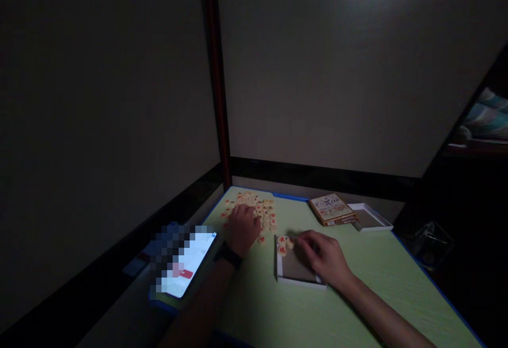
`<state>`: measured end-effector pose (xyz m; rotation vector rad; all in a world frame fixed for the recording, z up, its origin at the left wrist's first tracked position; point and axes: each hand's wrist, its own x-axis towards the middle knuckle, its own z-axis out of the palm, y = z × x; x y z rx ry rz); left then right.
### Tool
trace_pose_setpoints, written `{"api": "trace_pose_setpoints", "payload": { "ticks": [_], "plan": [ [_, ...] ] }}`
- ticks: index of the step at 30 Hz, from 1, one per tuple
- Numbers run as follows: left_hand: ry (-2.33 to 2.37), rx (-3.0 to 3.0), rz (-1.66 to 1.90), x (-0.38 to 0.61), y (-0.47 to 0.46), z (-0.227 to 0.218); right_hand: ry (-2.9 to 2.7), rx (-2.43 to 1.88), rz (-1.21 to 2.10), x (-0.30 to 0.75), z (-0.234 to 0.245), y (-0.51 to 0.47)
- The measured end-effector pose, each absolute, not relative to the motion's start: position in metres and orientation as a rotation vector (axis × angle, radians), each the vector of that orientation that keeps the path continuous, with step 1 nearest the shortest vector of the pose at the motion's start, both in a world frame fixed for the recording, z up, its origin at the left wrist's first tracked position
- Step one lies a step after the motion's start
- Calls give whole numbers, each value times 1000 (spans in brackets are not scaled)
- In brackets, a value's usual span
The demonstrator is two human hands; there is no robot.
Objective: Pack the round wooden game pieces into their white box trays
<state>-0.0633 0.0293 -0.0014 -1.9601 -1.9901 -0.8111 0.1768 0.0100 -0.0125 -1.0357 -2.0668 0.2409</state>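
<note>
Round, pale Chinese chess pieces (pixel 266 215) with red and dark characters lie in a crowded group at the table's far left. My left hand (pixel 243 225), with a dark band on its wrist, rests over this group; its fingers curl down and the tips are hidden. One loose piece (pixel 261 239) lies just right of that wrist. Over a shallow open box tray (pixel 299 268) is my right hand (pixel 323 255), its thumb and fingers pinched on a Chinese chess piece (pixel 290 243) near the far edge. Beside it, a few pieces (pixel 281 251) sit in the tray's far left corner.
A lit phone (pixel 190 266) lies along the left edge of the green table (pixel 262 311). At the back right are a printed box (pixel 332 209) and a second shallow tray (pixel 371 217). Walls (pixel 317 72) stand close behind and left. A clear plastic container (pixel 432 242) is beyond the right edge.
</note>
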Motion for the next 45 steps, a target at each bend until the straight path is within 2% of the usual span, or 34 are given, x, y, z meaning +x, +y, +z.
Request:
{"api": "trace_pose_setpoints", "payload": {
  "ticks": [11, 16, 21, 28, 34, 39, 45],
  "plan": [
    [-2219, -1960, -362, -66, 58, 19, -1656, -1217, 436, 189, -15, 27],
    [-2201, -1980, -335, -66, 64, 14, -1651, -1242, 446, 192, -20, 32],
    [-2114, -1997, -517, -71, 65, 8, -1686, -1209, 444, 191, -21, 31],
    [-1919, -2278, -1309, -66, 66, 5, -1807, -1199, 307, 192, -25, 31],
    [-1966, -3015, -1942, -44, 58, 0, -1991, -996, 85, 188, -17, 20],
    [-1876, -3556, -1708, -34, 43, 3, -2206, -767, -31, 183, -9, 8],
    [-1820, -3669, -1570, -38, 35, 13, -2283, -675, -164, 181, -9, 4]
  ]
}}
